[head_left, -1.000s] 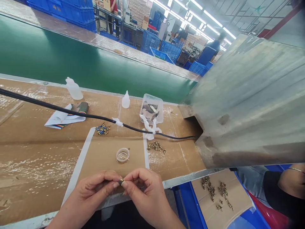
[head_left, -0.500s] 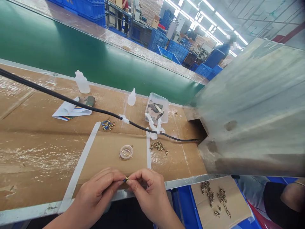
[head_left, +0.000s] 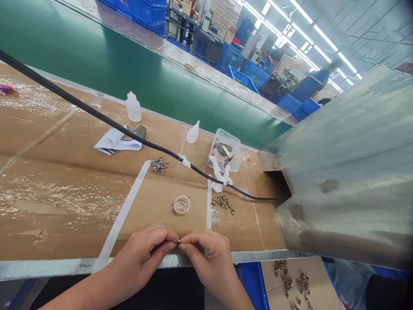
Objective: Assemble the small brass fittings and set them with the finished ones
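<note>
Between my two hands, just over the bench's front edge, is a tiny blue and gold metal piece (head_left: pixel 178 243). My left hand (head_left: pixel 151 249) pinches it from the left between thumb and forefinger. From the right, my right hand (head_left: pixel 208 252) grips the same piece with thumb and fingertips, which cover most of it. Behind my hands stands a small round clear dish (head_left: pixel 181 206) with a thin stick in it. A pile of gold pieces (head_left: pixel 222 202) lies to the right, and a pile of blue and gold ones (head_left: pixel 159 165) farther back to the left.
A black cable (head_left: pixel 161 149) crosses above the bench into a metal housing (head_left: pixel 338 172). Two white squeeze bottles (head_left: pixel 133 110) and a clear plastic box (head_left: pixel 232 150) stand near the green conveyor (head_left: pixel 129 69). More gold pieces (head_left: pixel 284 277) lie on cardboard at lower right.
The view has shifted, so the bench items sit farther right in the picture. Both hands keep pinching the small piece, with little change in their grip.
</note>
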The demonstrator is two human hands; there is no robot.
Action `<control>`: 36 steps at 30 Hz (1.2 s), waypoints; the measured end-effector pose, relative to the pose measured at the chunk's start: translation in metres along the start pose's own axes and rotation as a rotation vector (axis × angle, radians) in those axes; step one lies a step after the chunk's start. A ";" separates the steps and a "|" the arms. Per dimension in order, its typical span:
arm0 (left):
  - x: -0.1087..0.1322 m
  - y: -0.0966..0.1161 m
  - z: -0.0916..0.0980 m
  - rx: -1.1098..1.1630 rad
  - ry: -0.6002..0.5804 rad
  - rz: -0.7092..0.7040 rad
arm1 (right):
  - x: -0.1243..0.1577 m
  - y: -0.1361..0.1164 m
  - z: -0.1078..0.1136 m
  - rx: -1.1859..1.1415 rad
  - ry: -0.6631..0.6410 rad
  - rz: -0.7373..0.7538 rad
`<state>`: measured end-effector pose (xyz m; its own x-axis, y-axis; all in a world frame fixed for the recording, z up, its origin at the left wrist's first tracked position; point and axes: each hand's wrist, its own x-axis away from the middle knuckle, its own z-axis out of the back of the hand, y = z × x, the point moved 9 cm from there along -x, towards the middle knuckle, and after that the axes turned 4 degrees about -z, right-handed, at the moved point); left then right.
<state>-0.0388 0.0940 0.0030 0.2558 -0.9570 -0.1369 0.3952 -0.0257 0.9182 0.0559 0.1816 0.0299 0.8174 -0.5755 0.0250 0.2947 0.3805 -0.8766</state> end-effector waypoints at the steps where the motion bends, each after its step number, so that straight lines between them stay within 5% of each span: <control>1: -0.001 0.001 0.000 -0.002 -0.006 0.000 | -0.001 -0.002 0.000 0.007 -0.009 0.018; 10: -0.001 -0.003 -0.005 0.011 -0.007 0.003 | -0.002 -0.012 0.001 0.067 -0.037 0.136; 36: -0.003 0.001 -0.004 -0.114 -0.027 -0.009 | -0.004 -0.006 -0.001 0.125 -0.079 0.181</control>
<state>-0.0360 0.0979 0.0027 0.2286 -0.9644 -0.1332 0.4951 -0.0026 0.8689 0.0507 0.1806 0.0347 0.8971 -0.4335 -0.0855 0.1951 0.5621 -0.8037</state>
